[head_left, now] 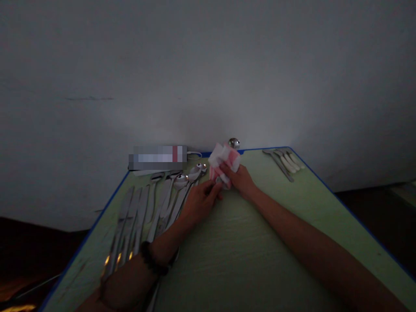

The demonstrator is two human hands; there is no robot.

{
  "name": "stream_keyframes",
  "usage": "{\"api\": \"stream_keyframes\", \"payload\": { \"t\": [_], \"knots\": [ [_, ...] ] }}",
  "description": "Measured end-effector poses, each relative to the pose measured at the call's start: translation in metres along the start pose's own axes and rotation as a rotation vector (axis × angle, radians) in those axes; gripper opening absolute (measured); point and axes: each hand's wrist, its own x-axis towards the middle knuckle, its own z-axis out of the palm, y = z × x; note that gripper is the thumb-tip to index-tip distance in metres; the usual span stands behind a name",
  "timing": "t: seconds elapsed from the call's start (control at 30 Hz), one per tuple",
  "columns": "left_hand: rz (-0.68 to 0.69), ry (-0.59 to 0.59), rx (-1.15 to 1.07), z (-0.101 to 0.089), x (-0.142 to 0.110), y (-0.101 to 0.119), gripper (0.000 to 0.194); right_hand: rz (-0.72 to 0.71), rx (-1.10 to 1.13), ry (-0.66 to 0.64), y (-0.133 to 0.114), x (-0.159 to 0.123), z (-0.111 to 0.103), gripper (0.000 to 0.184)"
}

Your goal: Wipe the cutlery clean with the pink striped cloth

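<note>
A spoon (234, 143) points up and away from me above the table, its shiny bowl showing past a pink-and-white cloth (224, 158). The cloth is wrapped around most of the handle. My right hand (241, 178) is closed on the cloth, with the handle inside it. Below, my left hand (204, 197) pinches the lower end of the handle, close against the cloth. Several loose spoons (180, 182) lie just left of my left hand, partly hidden by it and the forearm.
Several table knives (128, 216) lie along the left side of the pale green table (247, 260). Several forks (286, 162), some with whitish handles, rest at the far right. A blurred-out box-like object (157, 158) and a white cable (195, 153) sit by the wall (208, 78).
</note>
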Motion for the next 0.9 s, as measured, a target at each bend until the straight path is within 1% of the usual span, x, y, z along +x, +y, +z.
{"api": "stream_keyframes", "payload": {
  "t": [0.1, 0.23, 0.37, 0.53, 0.67, 0.77, 0.83, 0.9],
  "knots": [
    [-0.034, 0.02, -0.042, 0.0, 0.0, -0.001, 0.038, -0.028, -0.063, -0.084, -0.006, -0.002, 0.001, 0.039],
    [-0.043, 0.033, -0.061, 0.001, 0.0, -0.003, 0.037, -0.053, -0.043, -0.135, -0.012, -0.004, 0.001, 0.035],
    [-0.032, 0.038, -0.072, 0.0, 0.0, -0.001, 0.039, -0.039, -0.048, -0.129, -0.012, -0.004, 0.0, 0.036],
    [-0.017, 0.024, -0.072, -0.002, 0.0, 0.0, 0.041, -0.024, 0.012, -0.109, -0.007, -0.002, 0.0, 0.038],
    [-0.01, 0.005, -0.064, -0.001, -0.001, -0.001, 0.043, -0.011, 0.096, -0.043, -0.001, -0.001, 0.001, 0.043],
    [0.0, 0.001, -0.048, 0.0, -0.002, -0.001, 0.043, 0.029, 0.154, 0.002, 0.001, 0.0, 0.0, 0.046],
    [0.008, 0.01, -0.047, 0.001, -0.002, 0.0, 0.042, 0.049, 0.135, -0.023, 0.0, 0.0, -0.001, 0.045],
    [-0.002, 0.037, -0.062, 0.001, -0.001, 0.001, 0.041, 0.039, 0.082, -0.074, -0.003, 0.0, -0.002, 0.044]
  ]
}}
